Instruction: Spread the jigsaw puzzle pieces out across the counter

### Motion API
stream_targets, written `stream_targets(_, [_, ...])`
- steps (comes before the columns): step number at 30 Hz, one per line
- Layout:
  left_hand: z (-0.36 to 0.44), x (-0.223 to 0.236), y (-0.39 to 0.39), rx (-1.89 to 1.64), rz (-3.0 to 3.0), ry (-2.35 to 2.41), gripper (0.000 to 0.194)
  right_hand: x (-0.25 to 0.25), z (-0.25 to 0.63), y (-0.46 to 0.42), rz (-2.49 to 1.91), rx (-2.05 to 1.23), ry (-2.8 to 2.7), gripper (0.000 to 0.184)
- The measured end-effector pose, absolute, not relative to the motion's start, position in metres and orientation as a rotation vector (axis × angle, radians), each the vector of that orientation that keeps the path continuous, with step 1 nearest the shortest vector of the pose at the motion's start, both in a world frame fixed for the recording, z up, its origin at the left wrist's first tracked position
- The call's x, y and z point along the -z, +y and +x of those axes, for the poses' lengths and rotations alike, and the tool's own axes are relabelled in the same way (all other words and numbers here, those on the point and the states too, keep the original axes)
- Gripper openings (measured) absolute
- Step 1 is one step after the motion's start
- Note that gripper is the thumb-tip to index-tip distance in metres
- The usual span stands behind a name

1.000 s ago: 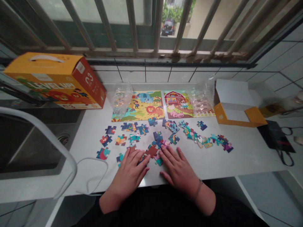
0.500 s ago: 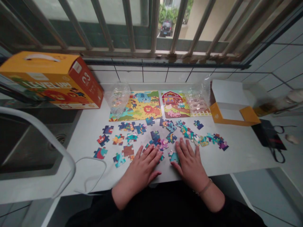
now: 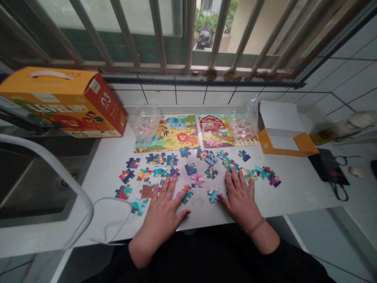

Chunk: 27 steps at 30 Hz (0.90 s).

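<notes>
My left hand [image 3: 165,206] lies flat, fingers spread, over puzzle pieces on the white counter [image 3: 206,216]. Its index fingertip touches a pink and teal piece [image 3: 186,195]; other pieces are partly hidden under its fingers. Palm down, my right hand [image 3: 240,196] also has its fingers apart, resting at the right cluster of pieces [image 3: 249,175]. Beside its thumb is a light-blue piece [image 3: 212,195]. Between the hands lie a pink piece [image 3: 198,180] and a dark blue piece [image 3: 191,169]. Several more pieces, such as a brown one [image 3: 146,191], are scattered to the left.
Two picture sheets, a lion scene [image 3: 179,131] and a farm scene [image 3: 213,133], lie behind the pieces with crumpled plastic [image 3: 147,124] on them. An orange box [image 3: 64,104] stands left by the sink [image 3: 38,188]. An open box [image 3: 288,147] and a black case [image 3: 331,169] sit right.
My left hand has moved left, pushing pieces that way, and pieces between the hands now lie apart. My right hand has shifted slightly right, away from the light-blue piece.
</notes>
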<state>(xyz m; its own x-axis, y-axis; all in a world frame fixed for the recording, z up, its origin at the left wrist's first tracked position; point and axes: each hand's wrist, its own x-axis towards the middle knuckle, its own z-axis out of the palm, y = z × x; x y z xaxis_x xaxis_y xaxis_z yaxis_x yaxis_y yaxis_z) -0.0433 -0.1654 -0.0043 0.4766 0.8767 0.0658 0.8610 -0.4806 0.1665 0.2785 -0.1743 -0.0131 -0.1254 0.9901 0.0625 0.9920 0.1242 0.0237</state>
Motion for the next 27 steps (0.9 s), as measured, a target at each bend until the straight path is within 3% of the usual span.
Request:
stream_targets(13, [-0.002,-0.015,-0.135,-0.2,2.748,1.312,0.085,0.007,0.259,-0.135,-1.866,-0.041,-2.501,0.084])
stream_targets(22, [0.052,-0.015,-0.047,-0.163,2.648,1.292,0.071,0.007,0.253,-0.116,-1.746,-0.085,-2.544,0.077])
stream_targets(27, [0.048,-0.003,-0.039,-0.24,2.616,1.326,0.064,0.009,0.261,-0.129,-1.646,-0.139,-2.561,0.077])
